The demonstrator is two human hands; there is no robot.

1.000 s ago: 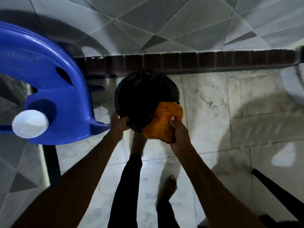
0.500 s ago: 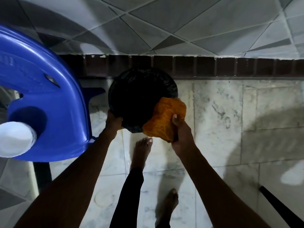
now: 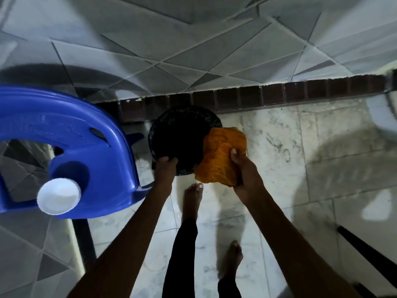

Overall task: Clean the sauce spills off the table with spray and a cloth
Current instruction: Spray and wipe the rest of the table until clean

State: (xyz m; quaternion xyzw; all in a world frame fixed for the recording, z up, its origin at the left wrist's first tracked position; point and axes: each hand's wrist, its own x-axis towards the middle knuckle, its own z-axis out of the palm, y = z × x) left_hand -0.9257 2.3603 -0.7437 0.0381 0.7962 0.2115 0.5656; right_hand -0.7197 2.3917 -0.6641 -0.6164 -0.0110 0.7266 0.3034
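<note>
Cloth (image 3: 221, 155) edged rightward off bin (image 3: 180, 136), gripped in right hand (image 3: 247, 177).

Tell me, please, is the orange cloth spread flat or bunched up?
Bunched up: the right hand grips the orange cloth as a crumpled wad at the black bin.

Orange cloth (image 3: 223, 157): woven fabric, matt, crumpled, coarse ribbed texture. Black bin liner (image 3: 180, 136): thin plastic film, wrinkled at the rim, faint sheen. Blue chair (image 3: 86, 136): moulded plastic, smooth, glossy highlights. The round white object (image 3: 59, 196) on it: matt, material unclear. Pale floor (image 3: 322, 168): marble-look tiles, polished, scuffed. Grey wall (image 3: 193, 50): glazed tiles, smooth. Brown tile strip (image 3: 279, 95) at base: duller finish.
</note>
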